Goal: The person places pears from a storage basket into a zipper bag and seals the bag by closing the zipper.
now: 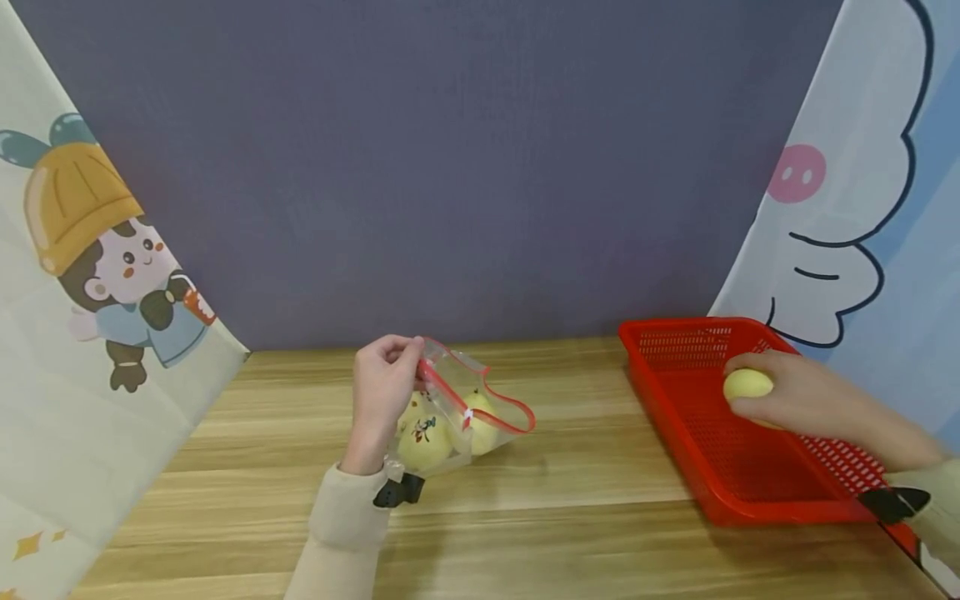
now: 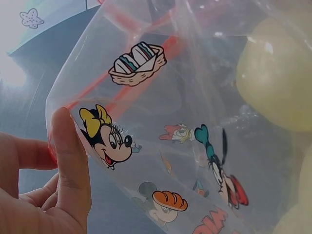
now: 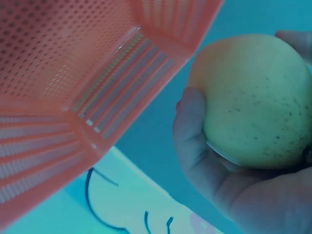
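Note:
A clear zip bag (image 1: 491, 392) with red trim and cartoon prints stands on the table, its mouth spread. My left hand (image 1: 384, 387) pinches the bag's upper left edge between thumb and fingers. Pale yellow pears (image 1: 424, 442) lie inside the bag; the left wrist view shows them blurred behind the printed plastic (image 2: 117, 141). Over the red basket (image 1: 675, 417), my right hand (image 1: 806, 396) holds another round yellow pear (image 3: 253, 102), with dark specks on its skin. Fingers and thumb wrap around its sides.
The basket, a perforated red plastic one, occupies the right side of the wooden table (image 1: 570, 533). A dark panel (image 1: 450, 167) rises behind the table. Printed cloths hang at the left (image 1: 45, 433) and right (image 1: 847, 92).

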Demonstrator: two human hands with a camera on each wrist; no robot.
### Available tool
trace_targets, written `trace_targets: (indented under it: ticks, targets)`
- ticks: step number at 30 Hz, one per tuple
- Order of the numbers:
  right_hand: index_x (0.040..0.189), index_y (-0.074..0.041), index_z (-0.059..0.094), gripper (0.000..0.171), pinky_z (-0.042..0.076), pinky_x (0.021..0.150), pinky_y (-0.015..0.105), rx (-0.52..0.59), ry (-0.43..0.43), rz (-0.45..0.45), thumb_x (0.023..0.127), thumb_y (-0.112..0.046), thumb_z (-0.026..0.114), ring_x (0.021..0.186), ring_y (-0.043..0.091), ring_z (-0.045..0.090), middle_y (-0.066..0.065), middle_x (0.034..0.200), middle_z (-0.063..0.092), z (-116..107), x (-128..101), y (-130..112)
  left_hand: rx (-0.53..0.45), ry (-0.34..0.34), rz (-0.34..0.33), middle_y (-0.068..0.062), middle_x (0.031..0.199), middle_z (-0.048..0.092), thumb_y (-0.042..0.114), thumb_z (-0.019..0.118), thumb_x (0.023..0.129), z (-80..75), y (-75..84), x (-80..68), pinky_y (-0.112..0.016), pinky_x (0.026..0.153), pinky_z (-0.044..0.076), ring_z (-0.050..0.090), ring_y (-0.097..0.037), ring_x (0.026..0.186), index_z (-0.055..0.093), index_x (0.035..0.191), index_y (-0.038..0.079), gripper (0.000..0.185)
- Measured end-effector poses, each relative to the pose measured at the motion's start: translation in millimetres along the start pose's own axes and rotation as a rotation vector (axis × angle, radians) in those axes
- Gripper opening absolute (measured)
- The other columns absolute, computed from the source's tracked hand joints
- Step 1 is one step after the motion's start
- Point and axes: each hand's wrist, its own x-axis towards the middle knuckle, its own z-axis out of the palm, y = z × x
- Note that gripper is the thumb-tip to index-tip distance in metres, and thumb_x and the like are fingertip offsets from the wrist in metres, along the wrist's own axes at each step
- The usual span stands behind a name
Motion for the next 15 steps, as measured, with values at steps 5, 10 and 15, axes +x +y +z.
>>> trace_targets:
  ticks: [5,10,15]
  targets:
    - [0.116,-0.011,0.067,0.036,0.045,0.058,0.028,0.015,0.014,-0.015,0.085,-0.027,0.074,0.078,0.017,0.053,0.003,0.097,0.060,3.2,7.8,-14.2,0.006,0.000,-0.006,-0.015,0.078,0.068,0.016,0.062,0.103,-0.2,-0.7,-1.3,-0.034,0.053,0.062,0.064,-0.019,0.052,0.072,0.102,-0.004,0.023]
    - [0.114,-0.010,0.067,0.036,0.047,0.058,0.028,0.043,0.044,-0.047,0.082,-0.024,0.075,0.078,0.018,0.054,0.002,0.096,0.061,4.9,14.4,-24.5,0.006,0.005,0.003,-0.016,0.078,0.069,0.016,0.062,0.102,0.8,-0.4,-0.7,-0.034,0.053,0.062,0.064,-0.019,0.051,0.072,0.102,-0.005,0.023]
    - [0.114,-0.010,0.069,0.036,0.048,0.059,0.028,0.065,0.065,-0.076,0.081,-0.022,0.075,0.078,0.018,0.055,0.001,0.096,0.063,6.7,21.2,-33.7,0.005,0.007,0.009,-0.019,0.082,0.070,0.017,0.062,0.102,-0.1,-0.4,-0.4,-0.035,0.053,0.062,0.064,-0.019,0.051,0.072,0.102,-0.004,0.023]
